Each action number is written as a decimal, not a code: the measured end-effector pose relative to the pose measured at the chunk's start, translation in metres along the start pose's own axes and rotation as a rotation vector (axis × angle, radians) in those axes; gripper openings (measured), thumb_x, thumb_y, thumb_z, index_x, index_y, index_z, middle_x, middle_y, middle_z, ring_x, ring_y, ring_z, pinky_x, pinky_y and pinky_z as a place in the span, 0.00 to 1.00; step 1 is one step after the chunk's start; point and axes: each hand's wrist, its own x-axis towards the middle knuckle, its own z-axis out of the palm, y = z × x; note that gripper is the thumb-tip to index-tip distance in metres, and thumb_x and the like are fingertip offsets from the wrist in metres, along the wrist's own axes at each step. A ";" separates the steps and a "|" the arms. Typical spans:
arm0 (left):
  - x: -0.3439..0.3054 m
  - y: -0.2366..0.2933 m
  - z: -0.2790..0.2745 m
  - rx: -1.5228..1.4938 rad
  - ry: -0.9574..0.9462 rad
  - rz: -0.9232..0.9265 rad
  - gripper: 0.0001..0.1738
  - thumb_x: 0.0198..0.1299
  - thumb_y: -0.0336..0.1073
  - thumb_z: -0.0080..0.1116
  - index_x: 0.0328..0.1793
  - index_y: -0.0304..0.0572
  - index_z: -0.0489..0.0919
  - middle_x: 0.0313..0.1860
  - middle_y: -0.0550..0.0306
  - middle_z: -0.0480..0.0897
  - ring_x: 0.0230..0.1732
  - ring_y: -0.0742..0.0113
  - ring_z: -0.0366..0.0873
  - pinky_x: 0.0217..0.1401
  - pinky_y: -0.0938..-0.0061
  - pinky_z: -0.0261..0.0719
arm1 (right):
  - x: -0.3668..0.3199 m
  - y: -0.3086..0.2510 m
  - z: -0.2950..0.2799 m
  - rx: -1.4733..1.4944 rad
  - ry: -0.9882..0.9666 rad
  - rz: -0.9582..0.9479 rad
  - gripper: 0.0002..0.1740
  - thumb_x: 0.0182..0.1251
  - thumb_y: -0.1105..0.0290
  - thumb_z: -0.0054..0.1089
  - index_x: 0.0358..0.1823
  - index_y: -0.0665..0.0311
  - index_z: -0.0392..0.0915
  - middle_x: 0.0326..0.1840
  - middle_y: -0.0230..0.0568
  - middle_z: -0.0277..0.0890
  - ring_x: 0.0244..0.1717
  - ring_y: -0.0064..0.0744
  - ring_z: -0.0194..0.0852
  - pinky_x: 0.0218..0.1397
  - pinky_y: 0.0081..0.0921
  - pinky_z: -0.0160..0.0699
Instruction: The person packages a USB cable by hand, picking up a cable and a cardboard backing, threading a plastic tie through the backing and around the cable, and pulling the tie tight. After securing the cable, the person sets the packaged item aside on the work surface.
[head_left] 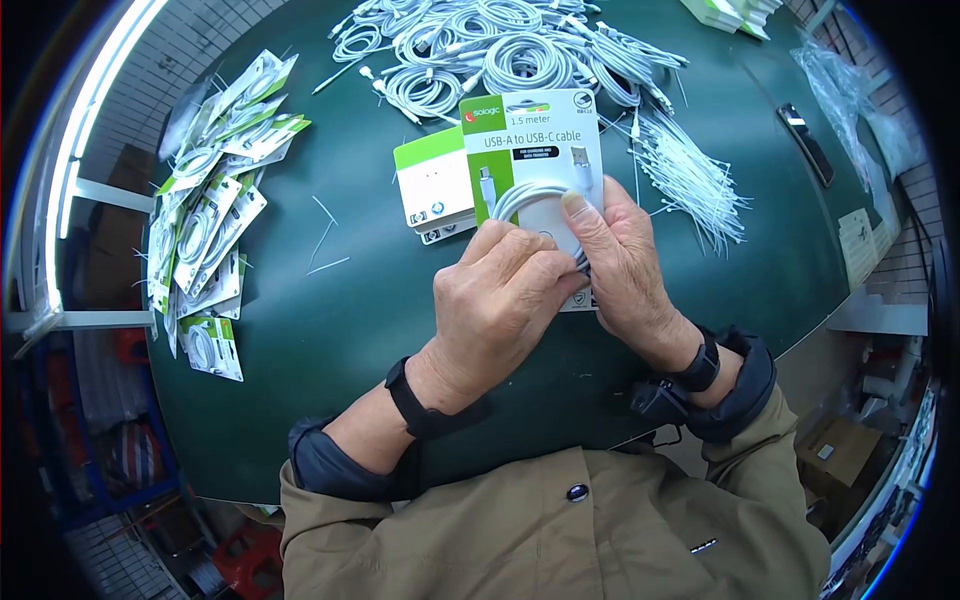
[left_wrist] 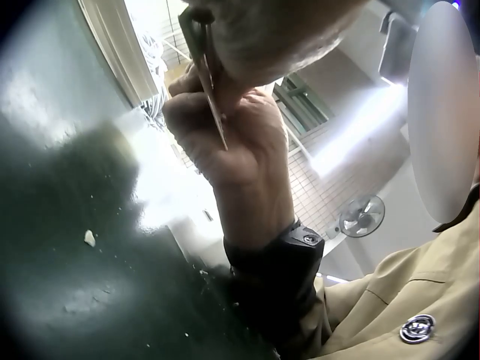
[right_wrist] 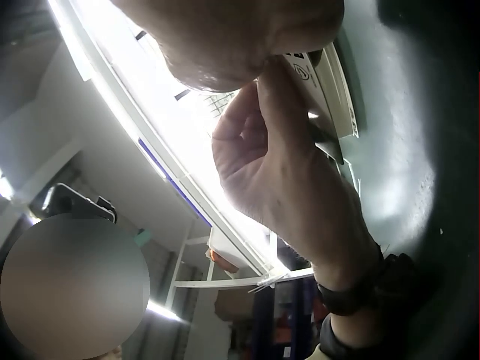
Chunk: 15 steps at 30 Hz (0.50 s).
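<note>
In the head view a green-and-white cable packaging card is held upright in front of the person, printed for a 1.5 meter USB-A to USB-C cable. A coiled white cable lies against its front. My right hand grips the card's right side, thumb pressed over the coil. The left hand has curled fingers pinching at the coil's lower part, which they mostly hide. Seen from the left wrist, the card is edge-on in the right hand. The right wrist view shows the left hand's bent fingers.
Behind the card lie more blank-fronted cards. Coiled white cables heap at the back, with loose cable ties to their right. Packed cable cards pile at the left. A phone lies at the right edge.
</note>
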 end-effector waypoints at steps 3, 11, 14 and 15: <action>0.001 0.002 0.000 0.011 -0.012 -0.031 0.18 0.43 0.28 0.83 0.39 0.45 0.86 0.36 0.62 0.86 0.36 0.62 0.81 0.35 0.67 0.81 | -0.001 -0.004 0.002 0.034 -0.006 0.025 0.18 0.86 0.60 0.53 0.59 0.70 0.76 0.49 0.41 0.85 0.47 0.21 0.81 0.49 0.24 0.84; 0.002 -0.003 -0.003 -0.100 0.071 -0.097 0.23 0.47 0.32 0.84 0.50 0.44 0.86 0.43 0.56 0.87 0.39 0.60 0.83 0.38 0.70 0.81 | 0.004 -0.012 0.003 0.184 -0.032 0.072 0.17 0.86 0.63 0.55 0.62 0.70 0.76 0.52 0.42 0.85 0.50 0.21 0.84 0.51 0.23 0.87; 0.000 -0.010 -0.014 -0.184 0.163 -0.179 0.31 0.57 0.35 0.80 0.66 0.39 0.80 0.55 0.51 0.86 0.50 0.58 0.85 0.48 0.68 0.82 | 0.009 -0.013 0.000 0.251 0.013 0.025 0.18 0.85 0.63 0.57 0.63 0.70 0.75 0.54 0.43 0.86 0.51 0.23 0.86 0.53 0.24 0.88; 0.006 -0.007 -0.019 -0.175 0.210 -0.236 0.32 0.58 0.34 0.79 0.68 0.38 0.78 0.54 0.51 0.86 0.51 0.55 0.85 0.51 0.65 0.82 | 0.010 -0.012 -0.003 0.270 0.028 0.003 0.18 0.84 0.63 0.59 0.63 0.70 0.76 0.55 0.43 0.86 0.51 0.23 0.87 0.55 0.25 0.88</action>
